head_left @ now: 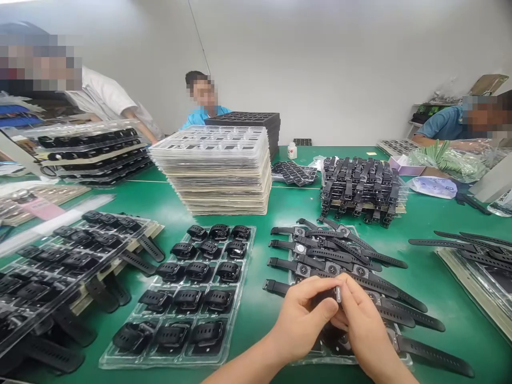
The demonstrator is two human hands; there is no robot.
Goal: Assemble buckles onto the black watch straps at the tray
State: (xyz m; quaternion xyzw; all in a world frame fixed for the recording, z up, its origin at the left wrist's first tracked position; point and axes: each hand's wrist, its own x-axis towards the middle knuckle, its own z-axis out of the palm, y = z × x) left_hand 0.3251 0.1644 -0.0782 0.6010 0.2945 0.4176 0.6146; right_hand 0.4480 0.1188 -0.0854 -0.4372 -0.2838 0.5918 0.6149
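Note:
Both hands meet above the right-hand tray of smartwatches. My left hand (306, 314) is closed, thumb and forefinger pinching a black watch strap (338, 295). A small grey piece with lettering, seemingly its buckle, shows between the fingertips. My right hand (362, 325) closes on the same strap from the other side; the rest of it is hidden behind the fingers. Beneath them, several smartwatches (302, 269) lie face down with straps stretched out across a clear plastic tray (352, 230). Left of the hands, another clear tray (160, 360) holds watches with their straps curled closed.
A tall stack of pale trays (224, 176) stands mid-table before black trays (244, 117). Stacked watches (358, 186) sit at back right. More loaded trays flank both sides, the left one (76, 261) with straps hanging over its edge. Three other people sit around the green table (264, 256).

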